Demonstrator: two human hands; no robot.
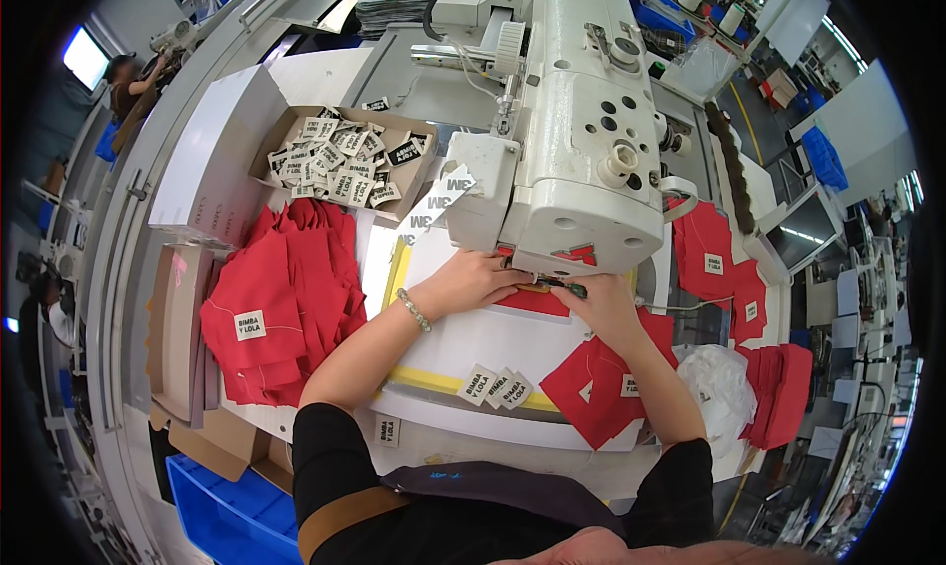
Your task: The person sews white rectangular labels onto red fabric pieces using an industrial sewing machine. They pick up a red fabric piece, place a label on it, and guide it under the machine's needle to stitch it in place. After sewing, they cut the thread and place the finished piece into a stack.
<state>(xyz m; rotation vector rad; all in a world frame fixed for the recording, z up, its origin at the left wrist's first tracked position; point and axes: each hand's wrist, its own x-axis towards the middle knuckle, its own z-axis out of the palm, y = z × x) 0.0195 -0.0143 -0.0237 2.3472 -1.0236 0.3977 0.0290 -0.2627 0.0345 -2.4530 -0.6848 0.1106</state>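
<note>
Under the head of a large white sewing machine [581, 161] lies a piece of red fabric [537, 302] on a white plate with yellow edging. My left hand [465, 281], with a beaded bracelet at the wrist, reaches in from the left; its fingers stretch over the fabric's far edge, tips partly hidden by the machine. My right hand [601, 301] is closed around a small tool with a dark green and black handle [570, 288], perhaps thread snips or tweezers, beside the fabric. Three pale printed labels [496, 387] lie near me on the plate's yellow edge.
A cardboard box of loose labels [340, 161] stands at the far left, beside a tall white box [222, 156]. Red pieces are piled left [286, 309] and stacked right [778, 393]. More labelled red pieces [591, 393] lie near my right forearm, by a crumpled clear bag [716, 393].
</note>
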